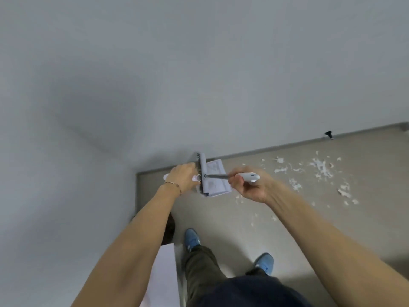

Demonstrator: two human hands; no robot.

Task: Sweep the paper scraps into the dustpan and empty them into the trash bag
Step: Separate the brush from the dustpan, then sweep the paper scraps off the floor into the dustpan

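Torn white paper scraps (321,168) lie scattered on the beige floor to the right, near the baseboard. A pale lavender dustpan (215,178) with a row of dark comb teeth (200,171) is at the wall corner, seen from above. A metal pole runs from it to a white grip, and my right hand (250,187) is closed around that grip. My left hand (183,177) is shut on a second white handle end with a ring (196,178), apparently the broom's. The broom head is hidden under my hands. The two hands are close together.
A grey wall fills the upper and left view and meets the floor at a grey baseboard (287,146). A black door stop (329,134) sticks out of the baseboard. A white object (161,275) stands by my left leg. My blue shoes (192,239) are on the floor.
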